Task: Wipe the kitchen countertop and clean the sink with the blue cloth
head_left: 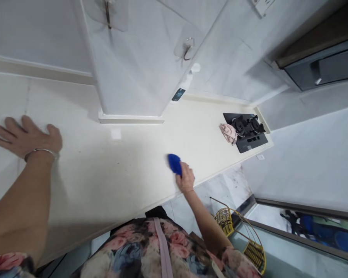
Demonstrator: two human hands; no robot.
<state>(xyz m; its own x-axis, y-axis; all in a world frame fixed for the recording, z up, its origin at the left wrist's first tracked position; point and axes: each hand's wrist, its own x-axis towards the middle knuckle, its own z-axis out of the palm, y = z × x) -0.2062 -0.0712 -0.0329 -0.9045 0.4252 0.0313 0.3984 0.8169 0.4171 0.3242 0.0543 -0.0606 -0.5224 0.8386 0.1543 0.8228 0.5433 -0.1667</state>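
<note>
My left hand (31,137) lies palm down on the pale countertop (104,185), fingers spread, with a bangle (40,151) round its wrist. Further right, my right hand (186,177) has its fingers closed round a small blue fan-shaped object (174,163). This blue object is low over the countertop or touching it; whether it is a cloth or a brush, I cannot tell. Fine dark specks show on the countertop between my hands.
A wall column (130,65) with clear hooks juts onto the countertop, a white bottle (182,88) beside it. At the far right end are a black gas stove (251,131) and a crumpled pink cloth (228,132). Yellow woven baskets (224,221) stand below the front edge.
</note>
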